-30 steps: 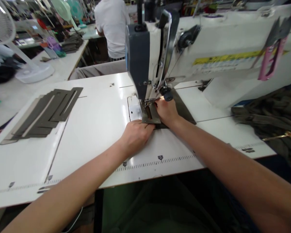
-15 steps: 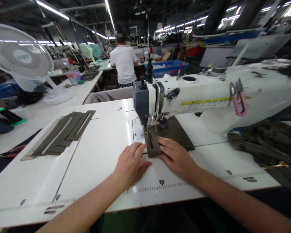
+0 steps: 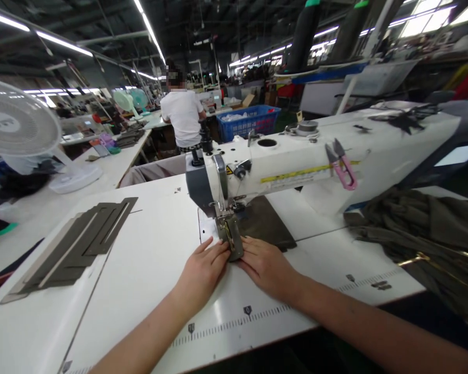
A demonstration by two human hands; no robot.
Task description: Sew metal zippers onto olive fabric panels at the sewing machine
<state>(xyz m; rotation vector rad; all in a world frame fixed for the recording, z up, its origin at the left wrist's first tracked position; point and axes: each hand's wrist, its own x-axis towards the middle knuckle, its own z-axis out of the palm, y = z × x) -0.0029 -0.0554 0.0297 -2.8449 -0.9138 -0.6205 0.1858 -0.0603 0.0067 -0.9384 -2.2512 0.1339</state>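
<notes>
A white sewing machine [image 3: 296, 166] stands on a white table [image 3: 148, 270]. Under its needle lies a narrow grey fabric strip [image 3: 234, 239], with a larger dark fabric piece [image 3: 265, 223] behind it. My left hand [image 3: 203, 270] lies flat on the table with fingers stretched out, fingertips touching the strip's left edge. My right hand [image 3: 267, 267] rests flat on the strip's right side, fingers extended toward the needle.
A stack of grey cut strips [image 3: 78, 244] lies at the table's left. A heap of olive garments [image 3: 425, 234] sits at the right. Pink thread snips [image 3: 341, 163] hang on the machine arm. A white fan [image 3: 19, 130] stands far left. A person in a white shirt [image 3: 181, 117] works behind.
The view has risen and drawn back from the needle. Both hands have slid back toward me along the strip, and the strip now shows less length in front of the presser foot.
</notes>
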